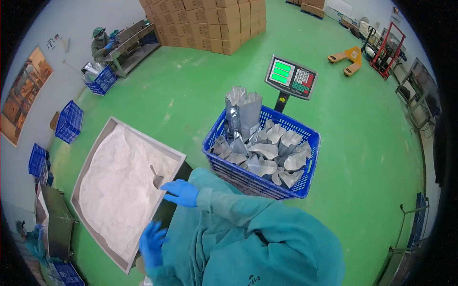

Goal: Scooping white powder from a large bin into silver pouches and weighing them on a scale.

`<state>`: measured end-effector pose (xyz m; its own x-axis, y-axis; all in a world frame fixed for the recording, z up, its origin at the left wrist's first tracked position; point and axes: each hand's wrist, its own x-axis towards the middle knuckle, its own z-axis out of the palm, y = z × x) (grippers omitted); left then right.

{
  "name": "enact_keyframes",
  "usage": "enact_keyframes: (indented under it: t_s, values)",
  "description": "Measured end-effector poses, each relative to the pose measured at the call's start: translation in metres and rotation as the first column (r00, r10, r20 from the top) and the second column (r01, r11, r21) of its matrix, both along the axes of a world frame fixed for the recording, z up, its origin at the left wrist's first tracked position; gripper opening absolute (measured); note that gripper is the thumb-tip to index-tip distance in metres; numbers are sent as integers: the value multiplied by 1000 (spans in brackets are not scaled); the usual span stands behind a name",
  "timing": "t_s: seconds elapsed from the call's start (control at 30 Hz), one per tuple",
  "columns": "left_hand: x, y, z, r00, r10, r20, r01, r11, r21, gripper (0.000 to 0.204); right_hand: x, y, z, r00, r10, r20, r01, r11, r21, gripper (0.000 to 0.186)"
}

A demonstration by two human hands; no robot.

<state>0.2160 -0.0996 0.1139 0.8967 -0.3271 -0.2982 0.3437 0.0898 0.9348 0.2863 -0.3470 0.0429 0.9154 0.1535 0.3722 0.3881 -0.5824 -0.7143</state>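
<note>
A grey-rimmed bin [75, 190] holds white powder [114, 181], with a metal scoop [157, 180] lying near its right edge. My right hand [183, 193], in a blue glove, reaches to that edge, fingers extended just beside the scoop, holding nothing. My left hand [153, 243], also gloved, is lower at the same edge, fingers apart and bent. Right of the bin, a blue crate [310, 176] of open silver pouches [276, 157] sits on stacked crates, with taller pouches [243, 114] at its back left. A scale display [291, 77] stands on a post behind it.
A co-worker [101, 45] is at a metal table [129, 57] upper left, another [33, 243] lower left. Stacked boxes [205, 24] stand at the back, a pallet jack [350, 59] upper right, spare blue crates [69, 121] along the left wall, a cart [410, 224] at right.
</note>
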Motion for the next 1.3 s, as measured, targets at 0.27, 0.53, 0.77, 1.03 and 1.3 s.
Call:
enact_keyframes:
  t_s: [0.27, 0.53, 0.77, 1.03, 1.3]
  values:
    - [-130, 207, -105, 958, 90, 274, -288, 246, 926, 25, -32, -7, -15, 979, 66, -194, -39, 990, 137, 37]
    - [-200, 191, -145, 974, 221, 40, 37, -335, 942, 30, -42, 14, -13, 957, 176, -230, -151, 981, 122, 33]
    - [-202, 269, -210, 833, 545, -95, 67, 71, 995, 51, -49, 24, -9, 923, 189, -334, -176, 982, 68, 36]
    - [-157, 191, -73, 786, 505, 356, -395, -33, 918, 30, -62, 74, 5, 846, 264, -464, -203, 963, 178, 33]
    - [-97, 68, 7, 892, 177, 416, -451, 297, 842, 26, -70, 177, 35, 706, 388, -593, -391, 911, 130, 25]
